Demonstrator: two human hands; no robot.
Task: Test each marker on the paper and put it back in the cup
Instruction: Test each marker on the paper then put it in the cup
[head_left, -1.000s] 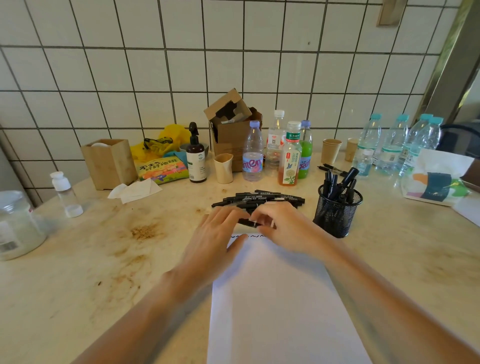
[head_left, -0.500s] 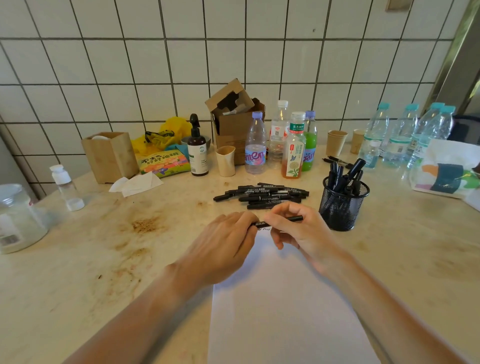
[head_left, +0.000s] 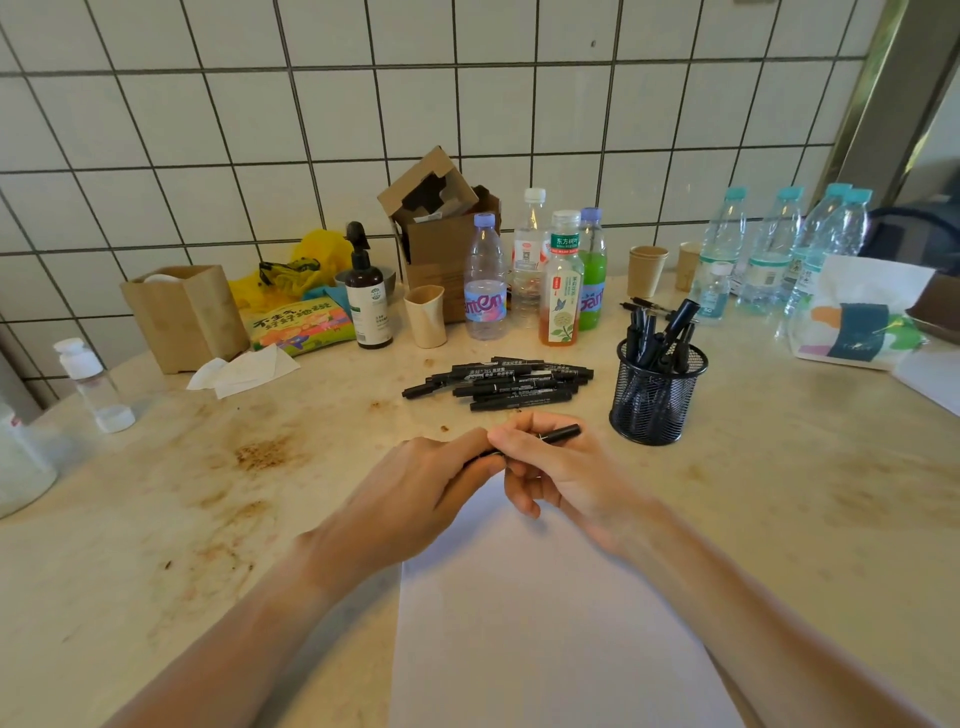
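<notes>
**Both hands on one black marker above the paper**

The left hand (head_left: 415, 499) and the right hand (head_left: 563, 475) meet over the far edge of the white paper (head_left: 545, 623), which lies flat on the stained table (head_left: 208, 519). Between them they hold a single black marker (head_left: 561, 432), lying roughly level. The right hand's fingers are curled round its barrel, thumb and forefinger pinching it near the middle, and one end sticks out past the fingers toward the mesh cup (head_left: 655, 400). The left hand's fingers are curled round the marker's other end, which is hidden inside the grip; whether a cap is on or off there cannot be told.

The mesh cup stands upright just beyond and to the right of the paper's far corner, with several black markers (head_left: 657, 332) standing in it, tips up at mixed angles. To the left of the cup, well clear of it, a loose pile of markers (head_left: 498, 382) lies on the table, all roughly parallel, just beyond the two hands.

Behind the pile, farther from the cup, stand drink bottles (head_left: 558, 291), a paper cup (head_left: 426, 314), a dark pump bottle (head_left: 369, 296) and an open cardboard box (head_left: 441, 228) against the tiled wall. To the right of the cup, a row of water bottles (head_left: 769, 249) and a printed bag (head_left: 857, 317).
</notes>
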